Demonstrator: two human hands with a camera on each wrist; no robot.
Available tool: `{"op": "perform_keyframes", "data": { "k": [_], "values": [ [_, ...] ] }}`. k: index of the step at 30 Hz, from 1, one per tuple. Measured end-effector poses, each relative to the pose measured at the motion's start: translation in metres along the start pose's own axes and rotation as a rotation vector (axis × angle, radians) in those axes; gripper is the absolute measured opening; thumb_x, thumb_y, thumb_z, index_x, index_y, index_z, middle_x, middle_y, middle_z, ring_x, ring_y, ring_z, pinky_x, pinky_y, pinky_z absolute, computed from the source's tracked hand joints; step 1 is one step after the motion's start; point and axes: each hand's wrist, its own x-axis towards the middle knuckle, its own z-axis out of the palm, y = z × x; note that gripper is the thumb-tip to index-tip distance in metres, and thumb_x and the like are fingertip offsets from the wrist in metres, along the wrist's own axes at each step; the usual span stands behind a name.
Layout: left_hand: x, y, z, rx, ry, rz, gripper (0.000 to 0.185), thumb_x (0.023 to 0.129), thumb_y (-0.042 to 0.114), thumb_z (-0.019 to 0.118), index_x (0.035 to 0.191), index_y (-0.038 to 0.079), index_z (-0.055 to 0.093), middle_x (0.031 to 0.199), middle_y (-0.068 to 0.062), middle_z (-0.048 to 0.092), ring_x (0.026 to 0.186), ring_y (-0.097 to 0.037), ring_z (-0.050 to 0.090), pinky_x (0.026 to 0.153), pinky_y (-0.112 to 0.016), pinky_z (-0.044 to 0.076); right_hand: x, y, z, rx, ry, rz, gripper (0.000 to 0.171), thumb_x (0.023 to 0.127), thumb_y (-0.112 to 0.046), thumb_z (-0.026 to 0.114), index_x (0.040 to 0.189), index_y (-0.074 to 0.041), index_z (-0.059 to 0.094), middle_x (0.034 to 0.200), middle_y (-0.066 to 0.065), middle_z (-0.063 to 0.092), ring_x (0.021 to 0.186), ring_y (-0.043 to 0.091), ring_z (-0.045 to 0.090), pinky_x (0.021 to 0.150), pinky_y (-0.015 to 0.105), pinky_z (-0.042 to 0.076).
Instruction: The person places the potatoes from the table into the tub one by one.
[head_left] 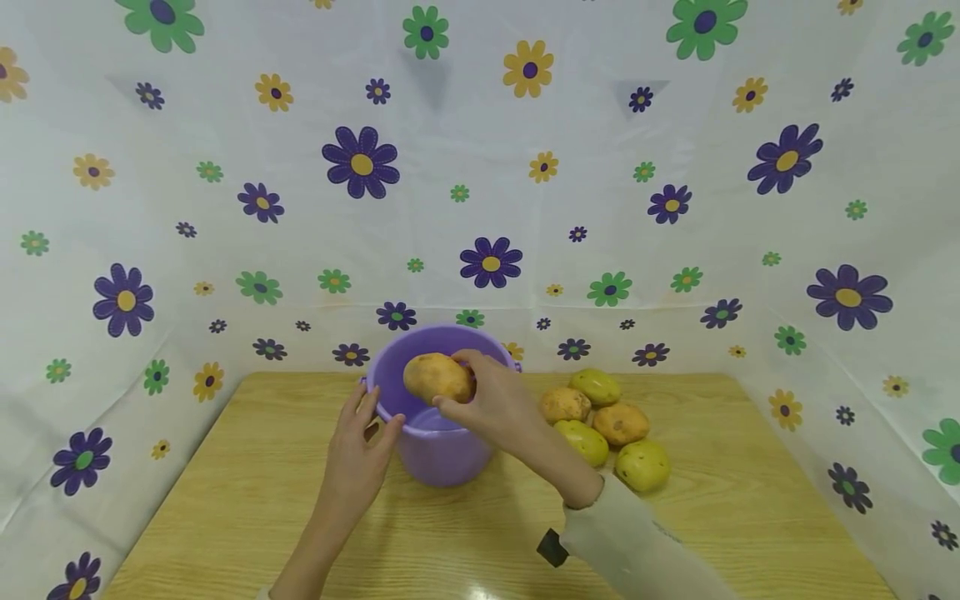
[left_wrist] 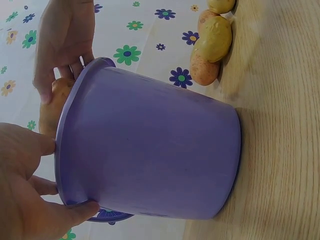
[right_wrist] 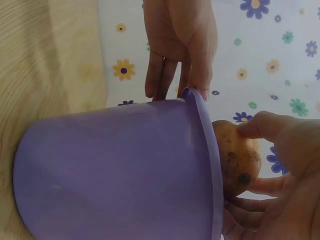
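A purple bucket [head_left: 446, 454] stands upright on the table. My left hand [head_left: 358, 454] holds its near left rim, thumb and fingers spread along the edge; the left wrist view shows these fingertips against the rim [left_wrist: 59, 165]. Over the bucket's mouth, my right hand [head_left: 498, 400] grips a brownish-yellow potato [head_left: 435, 377] between thumb and fingers. Dark spots mark this potato [right_wrist: 235, 160] in the right wrist view, where it sits right at the rim, partly hidden by the bucket wall. The bucket's bottom is mostly hidden.
To the right of the bucket lie several potatoes: two brownish ones, one of them a potato [head_left: 621, 423] near the middle, and smoother yellow-green ones such as the front potato [head_left: 642, 465]. A flower-patterned sheet [head_left: 480, 200] surrounds the wooden table [head_left: 247, 492].
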Motion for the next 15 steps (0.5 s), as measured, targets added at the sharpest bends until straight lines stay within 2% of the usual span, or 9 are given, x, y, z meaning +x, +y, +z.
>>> {"op": "perform_keyframes", "data": {
  "k": [15],
  "values": [
    [0.000, -0.002, 0.000, -0.013, 0.003, 0.022, 0.065, 0.106, 0.021, 0.063, 0.155, -0.009, 0.034, 0.167, -0.024, 0.019, 0.140, -0.041, 0.047, 0.113, -0.043, 0.047, 0.005, -0.004, 0.014, -0.071, -0.040, 0.016, 0.063, 0.086, -0.039, 0.076, 0.136, -0.003, 0.060, 0.117, 0.009, 0.072, 0.089, 0.017, 0.067, 0.071, 0.031, 0.059]
  ]
}}
